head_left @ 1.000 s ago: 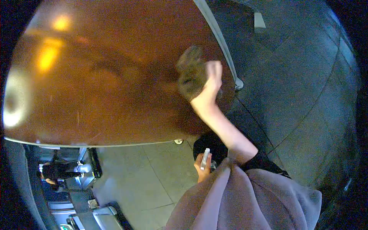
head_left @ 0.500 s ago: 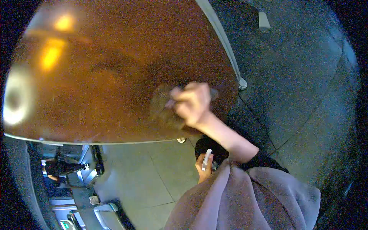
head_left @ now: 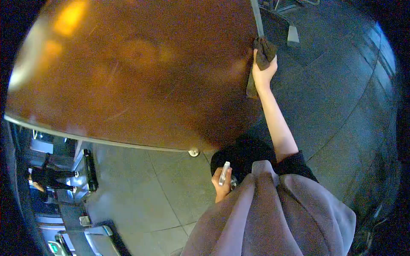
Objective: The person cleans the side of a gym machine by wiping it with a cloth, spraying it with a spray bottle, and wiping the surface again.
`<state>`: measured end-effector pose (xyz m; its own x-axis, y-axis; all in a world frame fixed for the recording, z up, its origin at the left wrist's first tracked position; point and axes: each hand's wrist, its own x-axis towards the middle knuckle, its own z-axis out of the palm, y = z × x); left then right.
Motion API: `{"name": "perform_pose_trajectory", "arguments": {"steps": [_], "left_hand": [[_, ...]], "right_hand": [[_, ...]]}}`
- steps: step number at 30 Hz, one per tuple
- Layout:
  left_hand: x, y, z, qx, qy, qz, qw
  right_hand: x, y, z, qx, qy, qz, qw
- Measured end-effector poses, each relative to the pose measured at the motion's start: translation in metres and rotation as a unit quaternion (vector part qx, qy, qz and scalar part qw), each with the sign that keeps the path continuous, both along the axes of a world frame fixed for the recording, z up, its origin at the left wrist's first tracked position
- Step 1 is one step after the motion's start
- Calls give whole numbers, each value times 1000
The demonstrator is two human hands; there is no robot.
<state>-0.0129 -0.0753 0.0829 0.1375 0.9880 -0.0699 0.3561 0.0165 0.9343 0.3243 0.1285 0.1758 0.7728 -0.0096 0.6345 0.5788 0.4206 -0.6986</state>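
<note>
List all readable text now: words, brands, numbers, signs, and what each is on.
No text is readable.
Green-lit patch, lower left: too small and blurred to tell whether it carries characters.
White object in the left hand: no lettering can be made out.
Brown panel: streaks and reflections, no writing visible.
Dark cloth in the right hand: no label visible.

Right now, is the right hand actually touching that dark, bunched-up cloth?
Touching. The head view shows the right hand grasping the dark cloth, which sits bunched in its grip with no gap between them.
</note>
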Motion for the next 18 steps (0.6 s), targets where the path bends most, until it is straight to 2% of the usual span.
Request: {"name": "perform_pose_trajectory", "arguments": {"steps": [2,5,6,9,10,13,14,17,18], "left_hand": [[-11,2,-19,22,-52,3,998],[-17,0,-14,18,-72,6,997],[-22,-1,-19,16,-75,5,997],[-29,4,-27,20,-85,6,996],[-32,5,-28,29,-86,2,996],[-39,4,-24,51,-99,7,994],[-41,2,-21,65,-110,15,992],[-52,-3,-23,58,-100,38,993],[-53,-4,-20,56,-99,42,993]], "right_hand": [[-36,-15,6,16,52,33,998],[-64,-26,-1,29,48,62,996],[-79,-36,2,5,17,32,999],[-123,-48,6,33,46,63,996],[-127,-44,4,-9,13,-6,1000],[-155,-50,19,44,26,10,999],[-165,-60,30,2,8,-5,1000],[-200,-65,29,-27,-1,-5,1000],[-210,-72,38,-43,-44,-30,998]]}}
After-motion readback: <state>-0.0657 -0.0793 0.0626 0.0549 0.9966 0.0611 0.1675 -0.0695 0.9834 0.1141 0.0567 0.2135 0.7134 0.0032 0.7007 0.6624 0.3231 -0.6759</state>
